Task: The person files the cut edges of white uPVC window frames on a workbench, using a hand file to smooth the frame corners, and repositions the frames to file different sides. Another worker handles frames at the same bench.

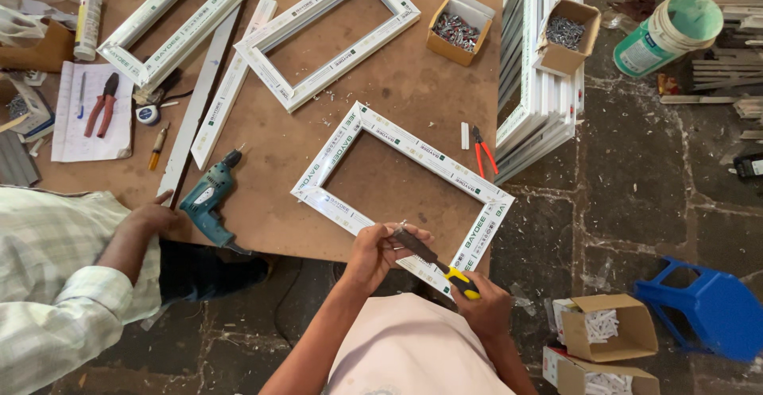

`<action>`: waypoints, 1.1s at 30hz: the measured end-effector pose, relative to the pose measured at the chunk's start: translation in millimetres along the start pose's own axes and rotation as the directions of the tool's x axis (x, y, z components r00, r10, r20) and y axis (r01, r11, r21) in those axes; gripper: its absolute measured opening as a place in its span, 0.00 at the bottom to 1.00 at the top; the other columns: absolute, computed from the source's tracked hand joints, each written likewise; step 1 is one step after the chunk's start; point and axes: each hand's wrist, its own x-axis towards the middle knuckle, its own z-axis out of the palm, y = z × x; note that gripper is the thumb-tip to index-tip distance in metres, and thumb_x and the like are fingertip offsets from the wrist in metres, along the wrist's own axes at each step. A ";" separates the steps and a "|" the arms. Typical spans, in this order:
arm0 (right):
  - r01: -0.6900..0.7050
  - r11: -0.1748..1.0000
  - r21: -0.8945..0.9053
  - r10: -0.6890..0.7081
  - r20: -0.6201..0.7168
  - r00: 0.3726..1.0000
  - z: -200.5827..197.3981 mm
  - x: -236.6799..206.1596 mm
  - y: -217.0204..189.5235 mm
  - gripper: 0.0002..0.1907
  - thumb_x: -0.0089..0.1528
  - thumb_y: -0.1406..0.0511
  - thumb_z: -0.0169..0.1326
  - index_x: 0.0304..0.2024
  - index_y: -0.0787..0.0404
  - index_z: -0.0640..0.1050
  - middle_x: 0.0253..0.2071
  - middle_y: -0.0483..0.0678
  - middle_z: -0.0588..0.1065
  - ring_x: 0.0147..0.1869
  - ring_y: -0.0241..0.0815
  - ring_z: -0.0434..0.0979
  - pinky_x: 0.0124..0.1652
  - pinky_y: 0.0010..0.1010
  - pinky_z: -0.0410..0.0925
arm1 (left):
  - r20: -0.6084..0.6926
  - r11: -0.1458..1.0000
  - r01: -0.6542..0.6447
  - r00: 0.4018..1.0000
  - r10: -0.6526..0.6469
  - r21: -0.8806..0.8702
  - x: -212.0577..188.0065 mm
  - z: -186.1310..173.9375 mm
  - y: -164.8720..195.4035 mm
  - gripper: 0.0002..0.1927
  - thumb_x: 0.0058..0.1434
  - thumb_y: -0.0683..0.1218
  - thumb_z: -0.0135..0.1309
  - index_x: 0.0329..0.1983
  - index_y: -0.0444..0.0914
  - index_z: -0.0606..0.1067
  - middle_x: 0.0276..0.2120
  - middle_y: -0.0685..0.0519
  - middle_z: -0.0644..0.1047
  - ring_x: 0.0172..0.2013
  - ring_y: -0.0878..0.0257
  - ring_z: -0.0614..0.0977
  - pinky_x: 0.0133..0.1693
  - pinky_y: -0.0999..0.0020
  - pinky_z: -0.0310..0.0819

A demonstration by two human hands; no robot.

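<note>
Co-worker's hand (151, 218) rests on the table (262, 220) edge at far left, just beside the teal drill (208, 196); not the wearer's hand.

Left hand (381, 248): fingers curled together, pinching the dark tip end of the screwdriver (433, 258) against the near rail of the white frame (401, 196). A small screw may sit at the fingertips; too small to tell.

Screwdriver long axis: runs diagonally, tip up-left at the left hand, yellow-and-black handle down-right.

Right hand (481, 303): closed in a fist round the handle, lower and to the right of the left hand, off the table edge.

Frame: lies flat on the table, rotated so its near long rail slants down to the right, roughly parallel with the screwdriver. The near right corner overhangs the table edge. The contact point lies on that near rail, directly under the left hand, so the left hand is the nearer one to the frame; the right hand stands apart from it.

Right of the frame: red-handled pliers (485, 152), then a leaning stack of white frames (540, 85).
</note>
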 end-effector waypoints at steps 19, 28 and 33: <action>-0.596 0.715 0.365 0.385 0.507 0.772 96.1 30.3 -9.5 0.22 0.62 0.59 0.59 0.55 0.62 0.78 0.23 0.43 0.72 0.22 0.32 0.68 0.23 0.29 0.64 | -0.299 0.872 0.040 0.946 0.124 0.488 112.5 -126.8 5.4 0.16 0.66 0.40 0.42 0.45 0.27 0.80 0.39 0.44 0.83 0.40 0.55 0.85 0.47 0.65 0.79; -0.326 0.933 0.149 0.292 0.214 0.932 262.3 111.4 33.1 0.19 0.66 0.56 0.64 0.45 0.67 0.82 0.28 0.52 0.75 0.28 0.39 0.70 0.32 0.34 0.67 | -0.216 0.107 0.229 0.529 0.820 0.968 288.7 -234.5 105.8 0.13 0.65 0.48 0.50 0.38 0.37 0.82 0.34 0.38 0.82 0.36 0.39 0.83 0.40 0.48 0.75; -0.278 0.903 0.327 0.263 0.089 0.961 319.9 138.8 28.0 0.24 0.67 0.59 0.57 0.61 0.68 0.76 0.45 0.59 0.80 0.44 0.45 0.81 0.43 0.34 0.72 | -0.347 0.195 0.339 0.476 0.808 0.920 363.6 -277.5 98.9 0.14 0.61 0.49 0.49 0.39 0.39 0.83 0.34 0.39 0.82 0.36 0.40 0.84 0.40 0.47 0.76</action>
